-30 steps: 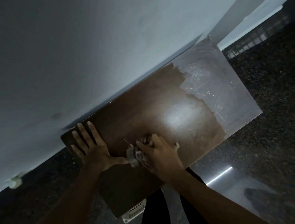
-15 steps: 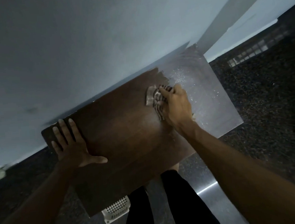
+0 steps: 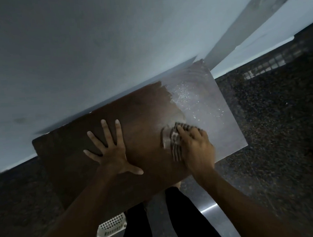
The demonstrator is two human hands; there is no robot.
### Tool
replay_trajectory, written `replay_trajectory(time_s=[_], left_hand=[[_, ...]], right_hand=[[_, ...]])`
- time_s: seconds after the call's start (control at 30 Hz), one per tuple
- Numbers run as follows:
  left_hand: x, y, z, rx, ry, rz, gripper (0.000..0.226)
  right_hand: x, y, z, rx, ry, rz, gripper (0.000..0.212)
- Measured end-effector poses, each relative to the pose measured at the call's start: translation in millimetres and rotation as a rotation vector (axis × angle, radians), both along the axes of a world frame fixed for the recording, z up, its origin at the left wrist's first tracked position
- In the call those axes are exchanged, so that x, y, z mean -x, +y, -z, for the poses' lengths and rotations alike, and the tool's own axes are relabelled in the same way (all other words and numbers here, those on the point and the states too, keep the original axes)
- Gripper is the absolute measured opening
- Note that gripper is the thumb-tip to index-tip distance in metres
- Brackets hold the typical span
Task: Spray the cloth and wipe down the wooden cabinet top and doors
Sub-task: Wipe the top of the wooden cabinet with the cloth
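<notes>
Right hand (image 3: pixel 196 149) gripping cloth (image 3: pixel 172 141)

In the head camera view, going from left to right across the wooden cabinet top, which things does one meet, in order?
Wiped dark brown wood → spread left hand → striped cloth → right hand pressing on it → dusty grey unwiped part.

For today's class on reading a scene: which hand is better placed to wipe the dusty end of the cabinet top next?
The right hand: it presses the cloth at the dusty patch's edge. The left hand lies flat, empty, on the wiped cabinet top.
</notes>
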State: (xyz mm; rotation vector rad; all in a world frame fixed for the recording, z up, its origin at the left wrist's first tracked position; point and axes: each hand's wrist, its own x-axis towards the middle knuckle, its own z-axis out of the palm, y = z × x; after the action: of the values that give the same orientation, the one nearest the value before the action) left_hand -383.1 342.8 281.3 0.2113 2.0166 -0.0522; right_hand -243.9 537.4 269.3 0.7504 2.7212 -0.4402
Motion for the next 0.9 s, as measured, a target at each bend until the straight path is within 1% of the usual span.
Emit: replay_trajectory(time_s=[0.07,0.23,0.3,0.37,0.47,0.57,0.67,0.73,0.83,0.9], left_hand=[[1,3,2,0.021,-0.002,-0.011,0.182],[2,5,1,0.054,-0.018,-0.002,0.18],[3,7,1,0.057,-0.024,-0.009,0.18],[3,7,0,0.07,-0.031,-0.01,0.179],[3,9,-2,0.083,-0.028,-0.007,0.179],[3,11,-2,0.092,-0.022,-0.006,0.181],[4,10,-2,0.089,-0.025,-0.006,0.181],[5,9,-1,0.077,-0.033,-0.002,0.18],[5,9,0,0.08,-0.032,0.009,0.18],[6,11,1,0.094,-0.026,0.007,0.181]], right_hand=[[41,7,2,0.005,0.026,0.007,0.063],[137,15,3,-0.036,0.065,-0.066,0.057],[156,16,5,-0.045,0.051,-0.067,0.055],[157,15,5,-0.027,0.061,-0.052,0.054],[124,11,1,0.067,0.072,-0.005,0.062],[48,-5,-3,0.16,0.131,0.095,0.057],[-34,-20,-2,0.194,0.056,0.162,0.057],[-69,-25,2,0.161,0.007,0.201,0.061],[-71,-30,8,0.103,-0.001,0.244,0.062],[-44,-32,6,0.143,0.055,0.332,0.054]])
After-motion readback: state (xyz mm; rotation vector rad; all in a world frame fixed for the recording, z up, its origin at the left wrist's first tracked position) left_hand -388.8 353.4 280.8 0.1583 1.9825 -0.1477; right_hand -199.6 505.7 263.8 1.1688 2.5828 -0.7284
